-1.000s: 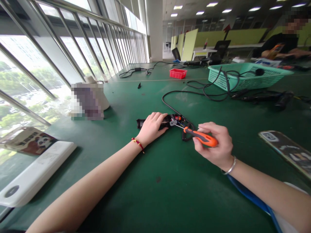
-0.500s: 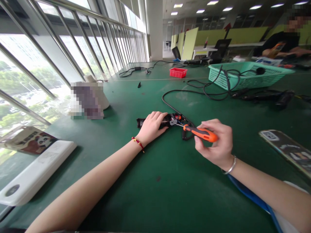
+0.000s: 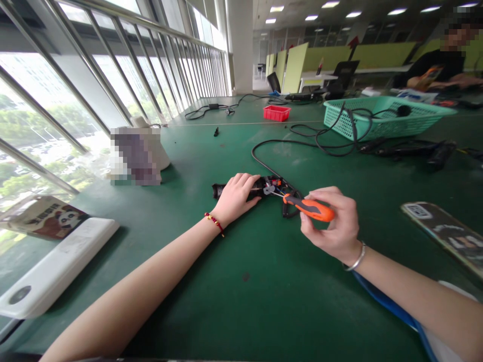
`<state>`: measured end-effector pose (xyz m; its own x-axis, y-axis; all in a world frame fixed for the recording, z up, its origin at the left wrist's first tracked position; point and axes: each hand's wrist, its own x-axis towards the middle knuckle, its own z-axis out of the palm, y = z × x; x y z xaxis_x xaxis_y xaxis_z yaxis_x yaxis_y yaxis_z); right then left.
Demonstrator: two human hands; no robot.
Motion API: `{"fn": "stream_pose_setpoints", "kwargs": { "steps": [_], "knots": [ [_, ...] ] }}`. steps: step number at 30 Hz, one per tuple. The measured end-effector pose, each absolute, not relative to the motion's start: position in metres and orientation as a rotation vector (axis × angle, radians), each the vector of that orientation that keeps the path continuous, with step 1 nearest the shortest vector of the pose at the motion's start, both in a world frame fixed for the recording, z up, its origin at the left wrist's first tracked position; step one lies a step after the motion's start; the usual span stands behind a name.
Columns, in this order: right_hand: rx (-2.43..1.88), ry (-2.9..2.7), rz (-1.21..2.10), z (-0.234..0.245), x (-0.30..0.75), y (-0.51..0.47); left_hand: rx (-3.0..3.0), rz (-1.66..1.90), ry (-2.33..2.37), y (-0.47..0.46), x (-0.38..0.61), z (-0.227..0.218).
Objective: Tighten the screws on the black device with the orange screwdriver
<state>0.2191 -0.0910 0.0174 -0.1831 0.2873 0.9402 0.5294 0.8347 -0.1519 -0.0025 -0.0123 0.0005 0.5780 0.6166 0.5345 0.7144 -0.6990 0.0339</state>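
A black corded device point(image 3: 264, 187) with its casing open and coloured wires showing lies on the green table point(image 3: 234, 281). My left hand point(image 3: 236, 197) presses down on its left part, fingers wrapped over it. My right hand point(image 3: 334, 223) grips an orange-handled screwdriver point(image 3: 307, 207), whose metal tip reaches into the open part of the device. A black cord point(image 3: 264, 163) runs from the device toward the back of the table.
A teal basket point(image 3: 385, 120) with cables stands at the back right, a small red tray point(image 3: 276, 114) behind. A white flat box point(image 3: 53, 269) and a booklet point(image 3: 43, 221) lie at the left, a phone point(image 3: 445, 234) at the right. Another person point(image 3: 437, 68) sits far right.
My right hand has shifted slightly left with the screwdriver, its tip staying at the device. The left hand has not moved.
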Motion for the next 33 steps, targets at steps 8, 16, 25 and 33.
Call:
{"fn": "stream_pose_setpoints", "kwargs": {
  "steps": [8, 16, 25, 33],
  "knots": [
    [-0.836, -1.765, -0.156, 0.017, 0.221, -0.095, -2.613, -0.776, -1.11, -0.012, -0.002, 0.001],
    [-0.685, -1.822, -0.244, 0.019, 0.218, -0.094, -2.613, -0.78, -1.104, -0.012, -0.003, 0.0],
    [-0.694, -1.738, -0.222, 0.015, 0.219, -0.092, -2.62, -0.778, -1.113, -0.013, -0.002, 0.001],
    [-0.726, -1.894, -0.297, 0.027, 0.218, -0.097, -2.625, -0.76, -1.123, -0.012, -0.002, 0.001]
  ]
}}
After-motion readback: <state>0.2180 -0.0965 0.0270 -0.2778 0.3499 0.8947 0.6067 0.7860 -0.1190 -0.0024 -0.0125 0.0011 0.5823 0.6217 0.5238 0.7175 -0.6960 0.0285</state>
